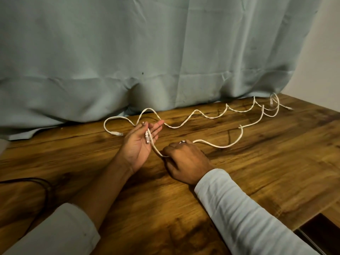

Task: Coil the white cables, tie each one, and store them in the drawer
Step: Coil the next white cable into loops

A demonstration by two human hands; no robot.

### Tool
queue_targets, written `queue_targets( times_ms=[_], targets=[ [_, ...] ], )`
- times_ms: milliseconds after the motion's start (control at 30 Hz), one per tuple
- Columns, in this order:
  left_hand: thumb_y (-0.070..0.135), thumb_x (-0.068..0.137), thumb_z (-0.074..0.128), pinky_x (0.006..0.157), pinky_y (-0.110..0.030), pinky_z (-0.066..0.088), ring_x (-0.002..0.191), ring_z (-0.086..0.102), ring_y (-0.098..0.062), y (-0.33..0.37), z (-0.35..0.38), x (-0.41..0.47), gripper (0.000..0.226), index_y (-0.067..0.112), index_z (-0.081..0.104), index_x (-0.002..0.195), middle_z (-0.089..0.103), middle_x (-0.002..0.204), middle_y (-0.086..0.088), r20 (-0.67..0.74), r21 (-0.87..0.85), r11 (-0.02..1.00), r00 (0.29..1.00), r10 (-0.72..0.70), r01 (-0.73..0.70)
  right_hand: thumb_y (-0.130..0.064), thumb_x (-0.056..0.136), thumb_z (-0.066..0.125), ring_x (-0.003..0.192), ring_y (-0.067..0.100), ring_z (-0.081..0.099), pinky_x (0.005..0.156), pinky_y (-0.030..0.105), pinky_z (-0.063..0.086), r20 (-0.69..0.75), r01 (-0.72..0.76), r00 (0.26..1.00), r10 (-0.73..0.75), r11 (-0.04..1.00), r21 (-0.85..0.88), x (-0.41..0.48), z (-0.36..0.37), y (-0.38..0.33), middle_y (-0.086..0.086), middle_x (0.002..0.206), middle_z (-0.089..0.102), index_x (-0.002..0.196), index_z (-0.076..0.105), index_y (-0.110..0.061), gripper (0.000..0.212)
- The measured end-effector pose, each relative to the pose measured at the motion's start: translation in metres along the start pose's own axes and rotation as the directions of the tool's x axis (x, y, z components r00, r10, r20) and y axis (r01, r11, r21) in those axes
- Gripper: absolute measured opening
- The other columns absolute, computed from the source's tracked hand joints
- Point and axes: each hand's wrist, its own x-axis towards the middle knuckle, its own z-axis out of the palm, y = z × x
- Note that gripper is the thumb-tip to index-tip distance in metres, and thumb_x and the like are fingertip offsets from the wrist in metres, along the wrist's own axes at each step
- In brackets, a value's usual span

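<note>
Two white cables lie on the wooden table [266, 162]. One cable [220, 146] runs from my hands out to the far right. Its plug end rests in the upturned palm of my left hand [141, 142], fingers straight, the thumb lying against it. My right hand [185, 159], knuckles up, grips the same cable a short way along. The second cable [184, 124] snakes along the back of the table, with one plug [116, 133] at the left.
A pale green curtain [147, 61] hangs behind the table and drapes onto its back edge. A dark cord [46, 188] curves over the table at the near left. The table's right edge drops to a dark gap [320, 230] at the lower right.
</note>
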Motion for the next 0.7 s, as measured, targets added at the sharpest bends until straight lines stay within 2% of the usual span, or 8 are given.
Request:
queue_targets(
  times_ms=[67,133,200,267,300,367,500,700],
  targets=[
    [0.016,0.111,0.037,0.123,-0.042,0.032,0.137,0.057,-0.022,-0.009,-0.001,0.0,0.028,0.002,0.06,0.103,0.071,0.131,-0.013,-0.027,0.276,0.96,0.998,0.061,-0.051,-0.023,0.087,0.059,0.093,0.029,0.065,0.085,0.04,0.047,-0.014,0.038,0.999,-0.037,0.998,0.044,-0.001,-0.002,0.001,0.005,0.096,0.069,0.102,0.068,-0.017,0.018],
    [0.016,0.111,0.039,0.111,-0.034,0.047,0.123,0.065,-0.01,-0.015,0.0,-0.003,0.027,0.0,0.061,0.107,0.072,0.127,-0.009,-0.006,0.541,0.837,0.995,0.098,-0.079,-0.02,0.088,0.063,0.095,0.028,0.064,0.084,0.039,0.051,-0.066,0.063,0.996,-0.058,0.994,0.087,-0.001,-0.004,0.002,0.006,0.103,0.07,0.108,0.069,-0.017,0.022],
    [0.017,0.111,0.041,0.085,-0.027,0.054,0.09,0.07,0.0,-0.016,0.0,-0.008,0.025,0.011,0.065,0.104,0.074,0.102,0.0,0.044,0.725,0.678,0.991,0.129,-0.121,-0.023,0.092,0.063,0.096,0.027,0.064,0.08,0.039,0.052,-0.137,0.05,0.99,-0.032,0.99,0.132,-0.003,-0.006,0.004,0.006,0.11,0.07,0.114,0.068,-0.018,0.023],
    [0.023,0.112,0.043,0.068,-0.034,0.049,0.061,0.065,-0.013,-0.015,-0.001,-0.01,0.032,0.034,0.065,0.092,0.068,0.077,-0.005,0.099,0.83,0.533,0.984,0.149,-0.165,-0.03,0.097,0.061,0.091,0.026,0.063,0.074,0.039,0.052,-0.231,-0.009,0.972,0.047,0.986,0.165,-0.005,-0.007,0.008,0.003,0.106,0.066,0.111,0.068,-0.019,0.019],
    [0.025,0.112,0.042,0.06,-0.035,0.046,0.051,0.058,-0.019,-0.015,-0.002,-0.01,0.032,0.033,0.064,0.09,0.068,0.074,-0.011,0.107,0.833,0.529,0.985,0.134,-0.162,-0.033,0.098,0.061,0.089,0.024,0.063,0.073,0.039,0.052,-0.28,-0.04,0.955,0.094,0.981,0.19,-0.006,-0.008,0.01,0.003,0.105,0.065,0.11,0.068,-0.019,0.019],
    [0.026,0.113,0.04,0.051,-0.033,0.039,0.04,0.047,-0.018,-0.014,-0.002,-0.01,0.032,0.016,0.065,0.096,0.071,0.071,-0.015,0.111,0.804,0.578,0.99,0.084,-0.139,-0.03,0.099,0.06,0.091,0.023,0.064,0.075,0.04,0.053,-0.355,-0.06,0.922,0.155,0.963,0.264,-0.008,-0.006,0.017,0.003,0.104,0.065,0.109,0.069,-0.017,0.018],
    [0.023,0.113,0.036,0.043,-0.024,0.034,0.036,0.042,-0.012,-0.015,0.006,-0.013,0.037,0.009,0.065,0.096,0.064,0.059,-0.007,0.154,0.736,0.666,0.988,0.012,-0.122,-0.026,0.099,0.053,0.098,0.024,0.066,0.079,0.043,0.055,-0.373,-0.043,0.911,0.177,0.939,0.342,-0.007,-0.003,0.026,0.003,0.108,0.067,0.117,0.072,-0.016,0.028],
    [0.026,0.112,0.035,0.047,-0.021,0.036,0.045,0.042,-0.012,-0.012,0.008,-0.015,0.043,0.004,0.071,0.104,0.054,0.057,-0.004,0.219,0.586,0.809,0.968,-0.12,-0.032,-0.043,0.101,0.049,0.097,0.019,0.069,0.08,0.041,0.056,-0.338,-0.201,0.879,0.335,0.905,0.375,-0.01,-0.006,0.032,-0.004,0.109,0.073,0.117,0.074,-0.026,0.034]
  ],
)
